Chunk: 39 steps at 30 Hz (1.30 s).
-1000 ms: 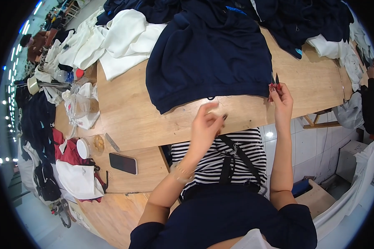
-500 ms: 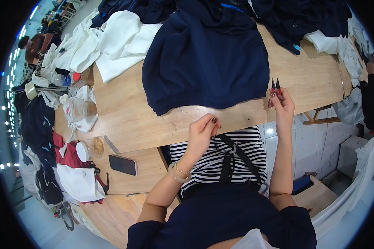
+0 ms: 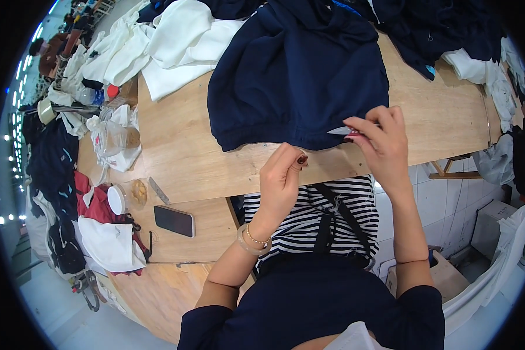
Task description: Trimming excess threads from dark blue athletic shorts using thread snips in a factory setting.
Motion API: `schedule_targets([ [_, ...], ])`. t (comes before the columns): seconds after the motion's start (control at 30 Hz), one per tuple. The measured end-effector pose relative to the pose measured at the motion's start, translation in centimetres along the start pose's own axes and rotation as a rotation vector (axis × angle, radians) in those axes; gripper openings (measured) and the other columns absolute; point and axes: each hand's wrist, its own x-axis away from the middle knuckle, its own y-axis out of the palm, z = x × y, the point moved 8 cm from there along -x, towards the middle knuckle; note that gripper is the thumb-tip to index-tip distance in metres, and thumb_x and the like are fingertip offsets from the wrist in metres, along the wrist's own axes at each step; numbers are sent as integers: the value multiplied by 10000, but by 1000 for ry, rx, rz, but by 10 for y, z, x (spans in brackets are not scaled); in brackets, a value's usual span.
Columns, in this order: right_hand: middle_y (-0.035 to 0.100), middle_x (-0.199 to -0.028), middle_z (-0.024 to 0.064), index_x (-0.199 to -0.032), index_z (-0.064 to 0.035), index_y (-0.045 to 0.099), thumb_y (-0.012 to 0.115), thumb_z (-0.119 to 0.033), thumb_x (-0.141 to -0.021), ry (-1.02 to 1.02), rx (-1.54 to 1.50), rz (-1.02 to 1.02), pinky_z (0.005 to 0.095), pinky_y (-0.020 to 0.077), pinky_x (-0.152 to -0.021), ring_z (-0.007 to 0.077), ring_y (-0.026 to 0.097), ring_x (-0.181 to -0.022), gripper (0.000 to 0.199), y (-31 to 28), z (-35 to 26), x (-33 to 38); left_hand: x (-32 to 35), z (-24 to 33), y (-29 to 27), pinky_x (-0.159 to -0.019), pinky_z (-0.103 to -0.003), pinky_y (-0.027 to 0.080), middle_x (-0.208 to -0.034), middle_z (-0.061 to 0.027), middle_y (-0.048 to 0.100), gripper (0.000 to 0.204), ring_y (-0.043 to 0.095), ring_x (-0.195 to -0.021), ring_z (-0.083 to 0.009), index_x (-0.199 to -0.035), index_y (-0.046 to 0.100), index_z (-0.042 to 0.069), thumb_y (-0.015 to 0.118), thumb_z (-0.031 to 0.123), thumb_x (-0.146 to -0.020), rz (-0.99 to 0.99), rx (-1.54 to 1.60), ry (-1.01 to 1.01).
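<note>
A dark navy garment (image 3: 297,81) lies spread on the wooden table, its gathered hem toward me. In my right hand (image 3: 386,146) is a small pair of thread snips (image 3: 338,131), gripped between thumb and fingers. Their blades point left across the right part of the hem. My left hand (image 3: 279,178) is closed in a pinch just in front of the hem's near edge; whatever its fingertips hold, if anything, is too small to make out. The two hands are apart.
White cloth pieces (image 3: 175,41) are heaped at the back left, more navy garments (image 3: 443,29) at the back right. On the left are a phone (image 3: 174,221), a knife-like blade (image 3: 158,190), a plastic jar with a white lid (image 3: 118,199) and a plastic bag (image 3: 114,137).
My right hand has brought the snips left onto the hem, their blades turning from upward to leftward. My left hand has risen slightly toward the hem, still pinched. The view has shifted a little.
</note>
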Motion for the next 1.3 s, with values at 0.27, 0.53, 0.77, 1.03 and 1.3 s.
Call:
schedule_targets([
  [0.27, 513, -848, 7, -914, -84, 683, 725, -90, -639, -190, 169, -63, 323, 345, -687, 195, 464, -813, 278, 19, -33, -10, 12, -17, 6, -516, -260, 404, -652, -91, 557, 91, 509, -534, -158, -854, 576, -26, 509, -13, -914, -43, 93, -239],
  [0.53, 527, -867, 10, -906, -66, 684, 701, -82, -645, -230, 203, -82, 325, 342, -687, 197, 466, -800, 261, 21, -40, -11, 7, -7, 12, -519, -265, 411, -676, -116, 583, 72, 513, -541, -164, -865, 579, -19, 525, -7, -911, -29, 80, -185],
  [0.77, 500, -817, 18, -937, -77, 680, 735, -67, -615, -172, 196, -109, 328, 347, -677, 204, 456, -784, 326, 15, -39, -12, 8, -8, 12, -525, -257, 417, -688, -116, 599, 71, 529, -540, -158, -875, 583, -17, 524, -4, -913, -46, 87, -208],
  [1.03, 530, -853, 8, -899, -63, 692, 706, -104, -659, -171, 199, -82, 329, 337, -680, 195, 461, -808, 244, 19, -38, -11, 6, -4, 15, -525, -261, 425, -690, -116, 603, 63, 540, -539, -166, -883, 589, -15, 530, -10, -906, -56, 72, -213],
  [1.3, 523, -843, 13, -909, -63, 680, 685, -136, -698, -187, 232, -84, 325, 334, -686, 198, 470, -826, 223, 26, -39, -10, 9, -9, 19, -548, -269, 450, -712, -127, 628, 64, 595, -576, -201, -883, 593, -16, 536, -45, -875, -54, 48, -187],
])
